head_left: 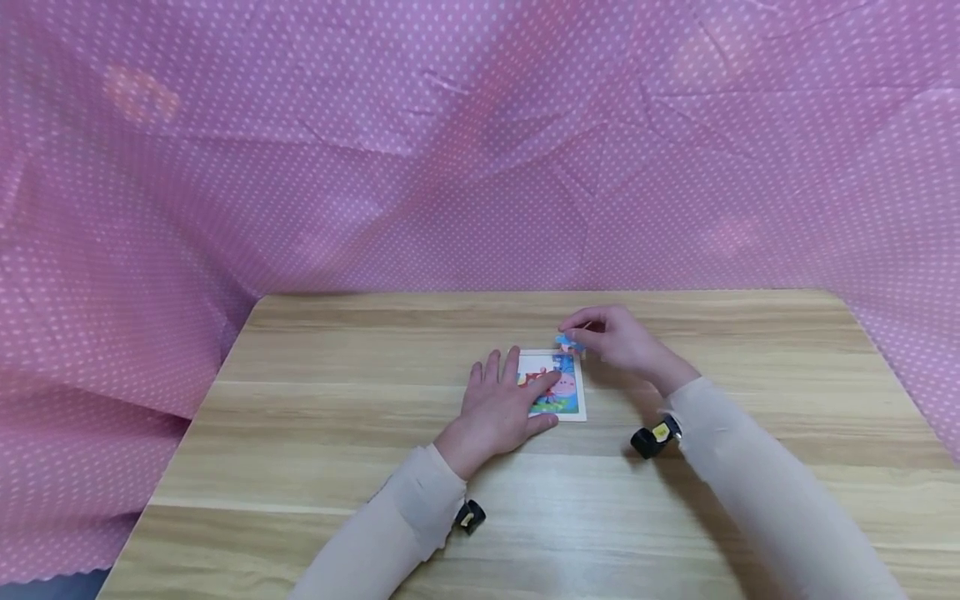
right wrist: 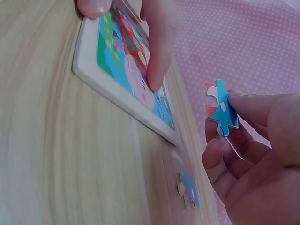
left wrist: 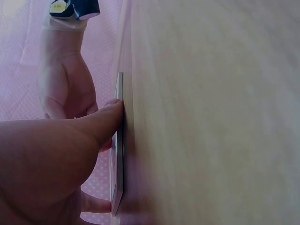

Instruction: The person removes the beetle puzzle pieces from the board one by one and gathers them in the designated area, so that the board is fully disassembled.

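A small jigsaw puzzle [head_left: 551, 408] in a pale frame lies on the wooden table, partly covered by my left hand [head_left: 497, 410]. That hand is spread, its index finger over the picture and its thumb at the near edge of the frame. In the right wrist view, coloured pieces fill part of the picture, with a pink face among them. My right hand [head_left: 624, 340] pinches a blue puzzle piece [right wrist: 226, 112] with a white cloud on it, above the table just beyond the frame's far right corner. Another puzzle piece [right wrist: 188, 190] lies on the tabletop beside the frame.
The wood-grain table [head_left: 300, 433] stretches out on both sides of the puzzle. A pink polka-dot cloth [head_left: 480, 167] hangs behind it and along the sides. Each wrist carries a black camera, the right one [head_left: 651, 440] low over the tabletop.
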A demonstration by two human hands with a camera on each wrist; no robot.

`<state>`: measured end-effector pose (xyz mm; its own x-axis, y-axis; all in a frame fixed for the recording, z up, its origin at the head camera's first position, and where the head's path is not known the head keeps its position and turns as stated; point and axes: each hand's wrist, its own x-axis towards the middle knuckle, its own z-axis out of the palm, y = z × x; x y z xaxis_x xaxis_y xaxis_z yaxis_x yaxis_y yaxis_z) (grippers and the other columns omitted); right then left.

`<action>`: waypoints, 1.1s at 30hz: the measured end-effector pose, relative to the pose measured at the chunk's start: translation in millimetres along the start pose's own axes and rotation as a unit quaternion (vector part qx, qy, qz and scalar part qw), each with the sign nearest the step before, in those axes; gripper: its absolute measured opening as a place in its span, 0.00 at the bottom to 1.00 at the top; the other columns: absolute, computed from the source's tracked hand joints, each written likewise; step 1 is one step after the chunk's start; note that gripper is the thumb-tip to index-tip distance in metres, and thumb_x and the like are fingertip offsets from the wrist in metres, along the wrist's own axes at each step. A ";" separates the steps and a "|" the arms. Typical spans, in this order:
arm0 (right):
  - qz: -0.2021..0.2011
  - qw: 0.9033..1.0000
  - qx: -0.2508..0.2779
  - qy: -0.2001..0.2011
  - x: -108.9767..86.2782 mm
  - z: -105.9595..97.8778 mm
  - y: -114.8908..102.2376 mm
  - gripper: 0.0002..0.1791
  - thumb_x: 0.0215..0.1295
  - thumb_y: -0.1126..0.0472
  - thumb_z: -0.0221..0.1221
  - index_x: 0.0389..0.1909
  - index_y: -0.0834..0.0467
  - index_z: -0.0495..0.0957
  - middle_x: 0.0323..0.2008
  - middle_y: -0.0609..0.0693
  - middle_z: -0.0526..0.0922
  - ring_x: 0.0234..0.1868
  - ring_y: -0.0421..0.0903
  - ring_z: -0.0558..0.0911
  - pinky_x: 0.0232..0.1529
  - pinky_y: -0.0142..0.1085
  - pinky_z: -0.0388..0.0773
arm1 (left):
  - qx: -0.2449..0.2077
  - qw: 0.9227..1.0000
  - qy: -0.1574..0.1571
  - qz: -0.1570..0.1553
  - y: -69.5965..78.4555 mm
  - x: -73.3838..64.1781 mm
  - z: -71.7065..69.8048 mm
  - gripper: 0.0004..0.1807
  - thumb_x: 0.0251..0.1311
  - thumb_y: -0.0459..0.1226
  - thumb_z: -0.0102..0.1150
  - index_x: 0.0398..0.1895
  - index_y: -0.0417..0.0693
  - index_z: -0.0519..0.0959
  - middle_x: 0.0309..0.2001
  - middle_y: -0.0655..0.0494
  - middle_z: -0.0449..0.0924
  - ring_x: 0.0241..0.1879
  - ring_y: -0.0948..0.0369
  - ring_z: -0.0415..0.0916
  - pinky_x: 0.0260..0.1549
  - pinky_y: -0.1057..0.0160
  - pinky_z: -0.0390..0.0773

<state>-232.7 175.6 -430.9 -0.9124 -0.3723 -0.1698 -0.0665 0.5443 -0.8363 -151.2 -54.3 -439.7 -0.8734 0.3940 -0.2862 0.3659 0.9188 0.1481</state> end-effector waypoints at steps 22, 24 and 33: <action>-0.011 0.998 -0.056 0.038 -22.6 -28.8 16.3 0.15 0.82 0.60 0.58 0.60 0.60 0.86 0.53 0.58 0.89 0.47 0.50 0.81 0.43 0.34 0.79 | -0.002 1.000 0.006 -0.002 2.7 -3.8 -1.6 0.37 0.75 0.67 0.52 0.84 0.84 0.58 0.88 0.39 0.46 0.85 0.34 0.47 0.82 0.32 0.52; -0.007 0.997 -0.061 0.041 -23.5 -30.9 19.4 0.15 0.82 0.59 0.59 0.60 0.60 0.86 0.52 0.58 0.89 0.47 0.50 0.81 0.43 0.34 0.79 | -0.001 1.000 0.006 -0.003 2.9 -3.5 -1.8 0.37 0.75 0.67 0.51 0.84 0.84 0.58 0.88 0.39 0.46 0.85 0.34 0.46 0.82 0.32 0.52; 0.009 0.997 -0.063 0.037 -29.0 -37.5 36.2 0.14 0.82 0.61 0.59 0.60 0.60 0.86 0.54 0.60 0.88 0.46 0.50 0.82 0.41 0.34 0.81 | 0.001 1.000 0.012 -0.002 3.0 -3.0 -0.3 0.37 0.75 0.67 0.52 0.84 0.84 0.59 0.87 0.38 0.47 0.85 0.34 0.48 0.81 0.31 0.53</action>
<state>-223.8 234.3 -436.7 -0.9410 -0.3072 -0.1421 -0.0947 0.6420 -0.7609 -147.6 -52.8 -438.2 -0.8826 0.3896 -0.2633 0.3632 0.9205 0.1443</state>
